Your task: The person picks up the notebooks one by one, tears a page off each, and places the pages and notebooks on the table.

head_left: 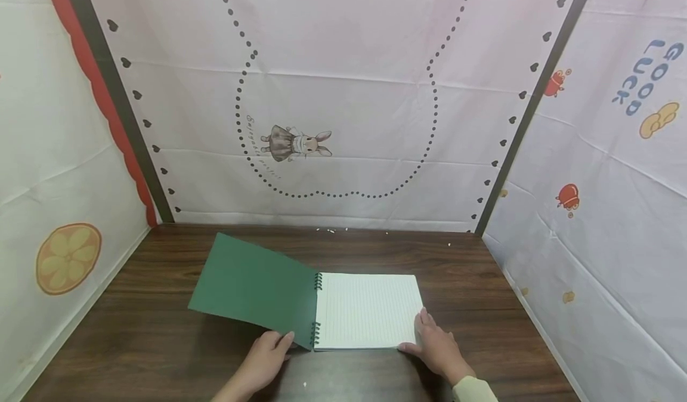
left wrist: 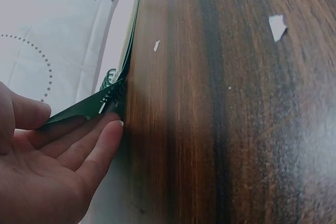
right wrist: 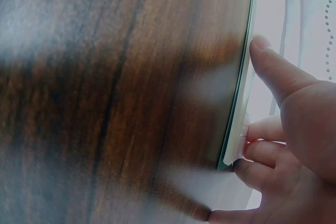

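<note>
A spiral notebook lies on the table with its green cover [head_left: 252, 285] swung up to the left, tilted above the wood. Its lined white page [head_left: 367, 312] faces up at the right of the black coil [head_left: 316, 333]. My left hand [head_left: 268, 354] pinches the cover's near edge close to the coil; in the left wrist view the thumb [left wrist: 31, 113] is on top and the fingers [left wrist: 102, 145] lie underneath. My right hand [head_left: 437, 345] holds the notebook's near right corner, its thumb [right wrist: 273, 66] at the front edge and its other fingers along the right side.
Small white scraps [head_left: 331, 231] lie along the table's back edge, and another scrap [left wrist: 277, 27] is near the front. Printed cloth walls [head_left: 343, 121] enclose the dark wooden table [head_left: 456, 277] at the back and on both sides.
</note>
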`<state>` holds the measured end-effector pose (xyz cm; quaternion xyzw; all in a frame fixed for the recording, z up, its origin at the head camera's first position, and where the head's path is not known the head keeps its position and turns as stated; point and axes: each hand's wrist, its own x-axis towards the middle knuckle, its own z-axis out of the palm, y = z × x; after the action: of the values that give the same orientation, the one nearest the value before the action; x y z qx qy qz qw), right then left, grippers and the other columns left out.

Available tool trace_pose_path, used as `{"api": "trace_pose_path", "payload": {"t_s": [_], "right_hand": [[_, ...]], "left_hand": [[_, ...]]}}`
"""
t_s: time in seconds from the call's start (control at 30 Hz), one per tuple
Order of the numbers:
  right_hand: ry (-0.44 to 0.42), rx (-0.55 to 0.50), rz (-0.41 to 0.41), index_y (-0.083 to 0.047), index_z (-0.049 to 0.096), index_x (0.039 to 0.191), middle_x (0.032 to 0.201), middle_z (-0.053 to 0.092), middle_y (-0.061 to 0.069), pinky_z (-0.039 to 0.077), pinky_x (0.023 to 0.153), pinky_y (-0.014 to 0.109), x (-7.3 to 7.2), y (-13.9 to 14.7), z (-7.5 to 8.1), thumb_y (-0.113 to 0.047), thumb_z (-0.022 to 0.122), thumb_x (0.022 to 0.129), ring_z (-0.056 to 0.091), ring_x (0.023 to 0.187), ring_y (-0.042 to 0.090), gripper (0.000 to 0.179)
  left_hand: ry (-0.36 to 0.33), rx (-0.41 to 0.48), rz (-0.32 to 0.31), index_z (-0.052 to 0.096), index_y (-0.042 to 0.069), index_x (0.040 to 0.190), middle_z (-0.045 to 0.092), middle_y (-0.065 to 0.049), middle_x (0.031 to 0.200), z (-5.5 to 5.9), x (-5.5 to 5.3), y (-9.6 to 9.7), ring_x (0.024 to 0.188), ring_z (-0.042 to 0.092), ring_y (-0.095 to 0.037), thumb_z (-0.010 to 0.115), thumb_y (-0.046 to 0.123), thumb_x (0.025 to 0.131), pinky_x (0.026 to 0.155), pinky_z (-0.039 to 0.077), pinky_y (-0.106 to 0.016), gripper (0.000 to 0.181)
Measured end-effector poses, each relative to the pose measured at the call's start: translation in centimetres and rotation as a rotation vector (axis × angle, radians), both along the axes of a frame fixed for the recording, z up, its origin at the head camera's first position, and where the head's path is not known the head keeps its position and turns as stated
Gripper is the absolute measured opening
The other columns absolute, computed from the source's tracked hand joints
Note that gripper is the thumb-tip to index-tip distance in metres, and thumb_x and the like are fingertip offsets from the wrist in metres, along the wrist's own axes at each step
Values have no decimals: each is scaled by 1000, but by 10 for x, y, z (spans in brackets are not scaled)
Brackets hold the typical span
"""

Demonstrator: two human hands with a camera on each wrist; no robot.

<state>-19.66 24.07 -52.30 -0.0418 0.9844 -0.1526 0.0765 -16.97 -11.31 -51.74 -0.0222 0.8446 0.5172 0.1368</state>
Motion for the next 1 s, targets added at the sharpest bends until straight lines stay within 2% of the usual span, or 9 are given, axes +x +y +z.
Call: {"api": "trace_pose_path", "payload": {"t_s": [0.1,0.2,0.3,0.57,0.87,1.0], "right_hand": [[-4,-2,1,12,45,137,148,35,34,33,93,77,0,-1,1,-49,72,79,42,132,49,88],[-7,-1,3,12,45,136,148,35,34,33,93,77,0,-2,3,-50,72,79,42,132,49,89],[-9,4,3,12,45,136,147,35,35,33,93,77,0,-2,3,-51,72,79,42,132,49,89],[-15,7,-6,12,45,136,148,35,33,33,93,77,-2,0,1,-51,72,79,42,132,49,88],[-19,7,-9,12,45,136,149,34,33,32,93,77,-2,-1,1,-52,72,78,42,133,49,90],[-16,10,-7,11,45,137,149,34,33,32,93,77,-2,-1,0,-53,71,78,42,132,49,91]], "left_hand": [[-14,10,0,50,1,76,56,-10,76,-2,-1,-2,84,66,-23,45,25,103,72,55,-35,36],[-22,29,-17,59,-7,88,68,-15,88,-3,-2,-4,88,70,-26,43,24,103,74,57,-37,38],[-32,63,-33,61,-11,99,74,-17,93,-4,-2,-6,86,72,-27,40,23,104,75,58,-38,40],[-35,151,-44,68,-13,98,74,-17,91,-10,-1,-10,82,73,-22,39,18,104,70,59,-33,43],[-114,342,-85,64,-16,107,74,-16,94,-19,3,-18,78,73,-16,37,26,106,70,60,-31,50],[-155,394,-89,64,-16,108,75,-14,92,-20,3,-21,77,73,-15,36,28,106,70,60,-30,52]]}}
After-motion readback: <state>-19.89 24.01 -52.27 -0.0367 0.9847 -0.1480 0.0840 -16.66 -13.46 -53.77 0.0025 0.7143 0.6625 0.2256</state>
